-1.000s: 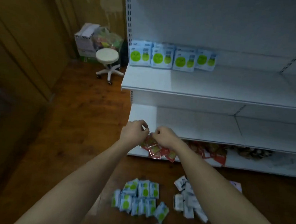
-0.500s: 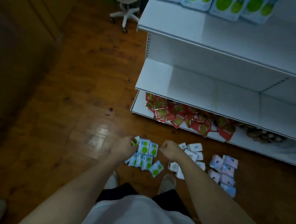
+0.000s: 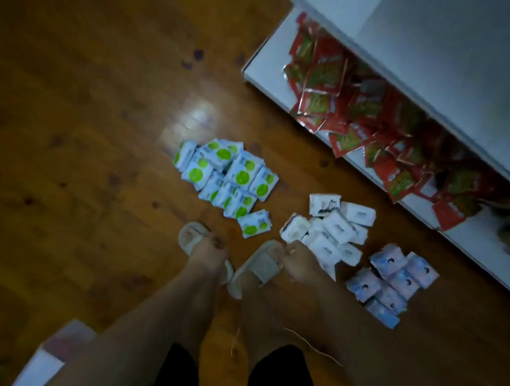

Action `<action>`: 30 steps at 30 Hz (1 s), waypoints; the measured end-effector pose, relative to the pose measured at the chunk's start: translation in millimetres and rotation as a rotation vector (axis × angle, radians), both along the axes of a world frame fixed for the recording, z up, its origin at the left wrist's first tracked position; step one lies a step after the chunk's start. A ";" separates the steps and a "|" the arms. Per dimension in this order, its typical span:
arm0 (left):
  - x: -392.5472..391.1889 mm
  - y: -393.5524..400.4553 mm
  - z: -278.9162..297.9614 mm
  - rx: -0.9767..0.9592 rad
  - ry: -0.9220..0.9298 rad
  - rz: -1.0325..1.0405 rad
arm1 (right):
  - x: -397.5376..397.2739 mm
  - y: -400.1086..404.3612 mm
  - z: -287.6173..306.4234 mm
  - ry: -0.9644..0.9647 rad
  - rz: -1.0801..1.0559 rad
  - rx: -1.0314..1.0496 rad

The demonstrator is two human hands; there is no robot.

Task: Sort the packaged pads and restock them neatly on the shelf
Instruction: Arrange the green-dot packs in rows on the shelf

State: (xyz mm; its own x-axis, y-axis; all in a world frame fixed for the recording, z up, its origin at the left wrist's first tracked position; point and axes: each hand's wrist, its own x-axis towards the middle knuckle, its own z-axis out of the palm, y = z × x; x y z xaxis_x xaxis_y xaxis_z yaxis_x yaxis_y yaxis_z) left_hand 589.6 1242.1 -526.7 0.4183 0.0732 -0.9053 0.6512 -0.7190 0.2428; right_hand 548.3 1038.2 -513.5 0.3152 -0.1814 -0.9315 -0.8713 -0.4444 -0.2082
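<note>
Looking straight down, the head camera shows a dark wooden floor (image 3: 73, 122) with three separate piles of packaged pads. A heap of green-dotted packs (image 3: 227, 180) lies ahead of the feet; a pile of plain white packs (image 3: 332, 230) sits to its right, and a stack of pale blue-and-pink packs (image 3: 391, 284) lies further right, near the shelf. Both forearms reach down over a pair of light slippers (image 3: 256, 267). The left hand (image 3: 207, 251) is blurred above the left slipper, fingers seemingly drawn together, though whether it holds anything I cannot tell. The right hand (image 3: 297, 258) touches the near edge of the white pile, fingers curled; its grip is too blurred to judge. On the white shelf unit (image 3: 435, 54) at the upper right, the bottom tier carries a loose scatter of red sachets (image 3: 357, 109).
</note>
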 end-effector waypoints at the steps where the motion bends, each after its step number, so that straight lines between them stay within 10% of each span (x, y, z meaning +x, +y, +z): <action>1: -8.3 -0.4 -29.1 0.008 0.023 0.036 | 1.9 2.0 -27.0 0.025 -0.028 0.010; 15: -71.9 -44.4 -355.9 -0.152 0.044 0.545 | -4.3 9.9 -385.4 -0.184 0.113 0.079; 26: -33.3 -44.7 -308.3 -0.284 -0.002 0.447 | 40.2 -24.1 -335.8 -0.112 0.103 0.247; 30: 10.9 -35.3 -302.0 -0.253 -0.110 0.287 | 91.5 -29.5 -335.1 -0.381 0.106 0.043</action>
State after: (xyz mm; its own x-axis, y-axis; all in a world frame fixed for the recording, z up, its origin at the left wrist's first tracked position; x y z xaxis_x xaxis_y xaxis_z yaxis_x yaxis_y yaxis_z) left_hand 600.5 1206.8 -828.7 0.5084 -0.0184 -0.8609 0.7774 -0.4202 0.4680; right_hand 639.8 1008.6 -848.7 0.6543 -0.0927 -0.7505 -0.6780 -0.5114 -0.5280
